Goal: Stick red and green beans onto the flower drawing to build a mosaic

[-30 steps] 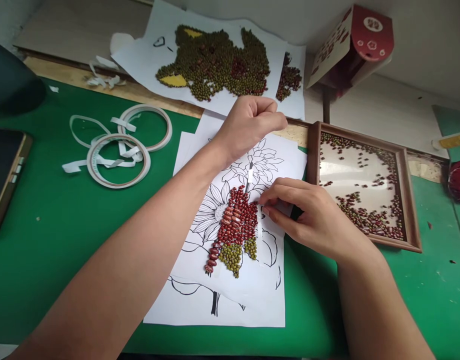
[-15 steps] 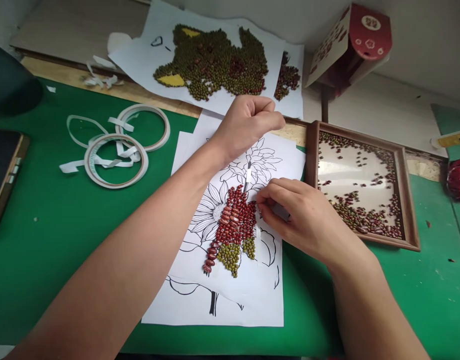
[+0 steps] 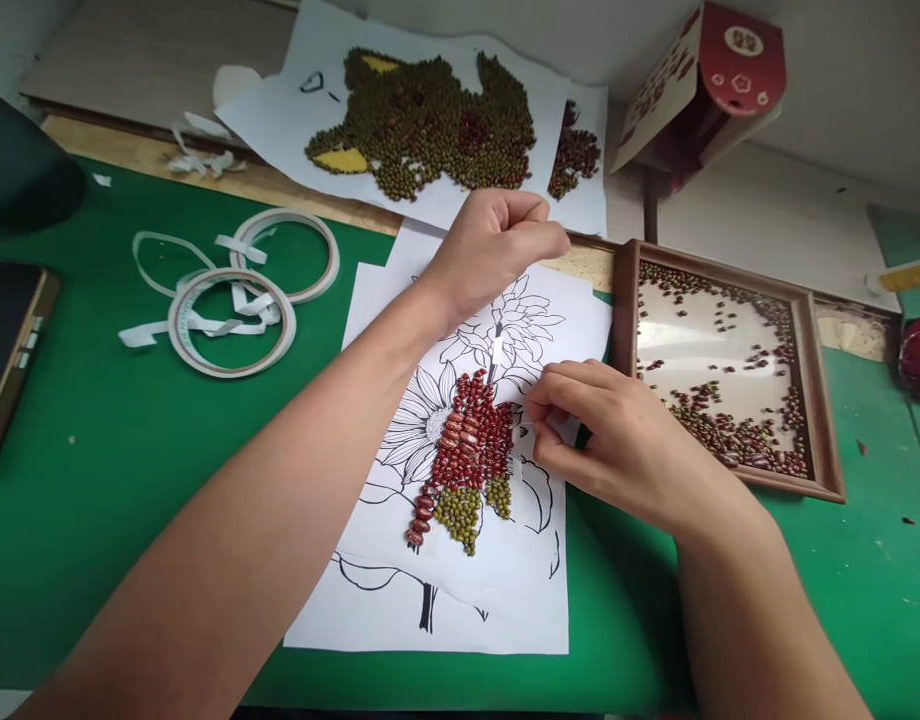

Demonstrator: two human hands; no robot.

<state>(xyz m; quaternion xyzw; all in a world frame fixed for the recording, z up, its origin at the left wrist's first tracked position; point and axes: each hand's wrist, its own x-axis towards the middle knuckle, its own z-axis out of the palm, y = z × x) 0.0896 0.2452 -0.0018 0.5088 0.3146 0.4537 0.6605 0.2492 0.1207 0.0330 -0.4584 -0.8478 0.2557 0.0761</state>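
On the green table lies a paper (image 3: 505, 610) printed with black-outlined flowers. Red beans (image 3: 467, 450) and green mung beans (image 3: 458, 515) cover part of the drawing, and several larger speckled beans (image 3: 420, 520) run down its left side. My left hand (image 3: 501, 235) is closed in a fist over the paper's upper part; whatever it may hold is hidden. My right hand (image 3: 602, 430) hovers just right of the red beans, thumb and fingers drawn together in a pinch. Nothing I can name shows between its fingertips. A short white strip (image 3: 497, 350) sits on a drawn stem.
Two tape rolls (image 3: 280, 345) with loose strips lie at left, near a phone (image 3: 10, 350). A wooden frame (image 3: 824, 400) holding mixed beans stands at right. Behind are a bean-covered animal picture (image 3: 430, 120) and a red-and-white box (image 3: 741, 60).
My right hand has shifted slightly right, away from the edge of the red beans. The left fist stays in place.
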